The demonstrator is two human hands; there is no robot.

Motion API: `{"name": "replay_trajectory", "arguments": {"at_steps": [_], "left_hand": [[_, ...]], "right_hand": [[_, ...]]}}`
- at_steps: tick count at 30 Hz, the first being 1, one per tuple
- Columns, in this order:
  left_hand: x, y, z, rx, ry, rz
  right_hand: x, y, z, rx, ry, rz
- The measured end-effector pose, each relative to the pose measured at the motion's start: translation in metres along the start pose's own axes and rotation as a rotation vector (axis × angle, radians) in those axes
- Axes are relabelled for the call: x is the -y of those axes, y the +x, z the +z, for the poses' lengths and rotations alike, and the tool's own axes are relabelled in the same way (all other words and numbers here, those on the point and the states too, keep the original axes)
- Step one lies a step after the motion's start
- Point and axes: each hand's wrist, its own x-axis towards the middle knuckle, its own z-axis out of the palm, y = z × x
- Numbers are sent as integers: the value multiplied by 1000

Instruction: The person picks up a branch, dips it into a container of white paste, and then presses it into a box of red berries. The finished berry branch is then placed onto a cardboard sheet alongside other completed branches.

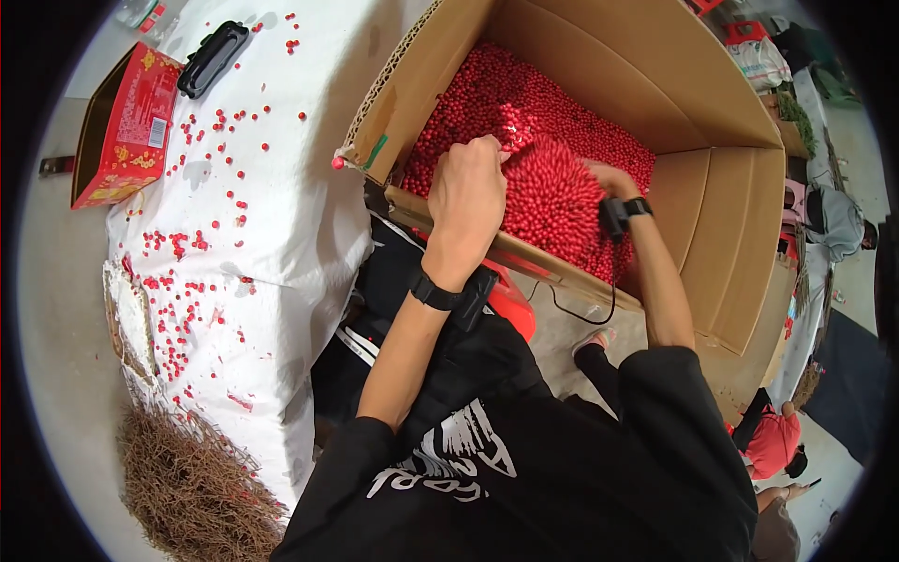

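A large cardboard box (716,206) stands open before me, its bottom covered with loose-looking red berries (599,108). Over them bulges a dense, rounded bunch of red berries (552,192), between my two hands. My left hand (471,187) is at the bunch's left side, fingers curled closed near some paler bits; what they pinch is hidden. My right hand (613,181) wraps the bunch's right side, its fingertips out of sight behind the berries. Each wrist wears a black strap with a small device; a black cable hangs by the right one.
Left of the box, a white-covered table (281,211) carries scattered red berries, a black plastic piece (213,59) and an open red carton (140,131). A heap of bare brown twigs (187,473) lies at the lower left. Under the box shows a red stool (510,304). Other people are at the right.
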Motion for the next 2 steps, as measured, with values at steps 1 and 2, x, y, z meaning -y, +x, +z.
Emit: {"name": "replay_trajectory", "arguments": {"at_steps": [1, 2], "left_hand": [[-1, 0, 0, 18, 7, -5], [-1, -1, 1, 35, 17, -13]], "right_hand": [[7, -17, -8, 53, 41, 35], [19, -18, 2, 111, 83, 70]]}}
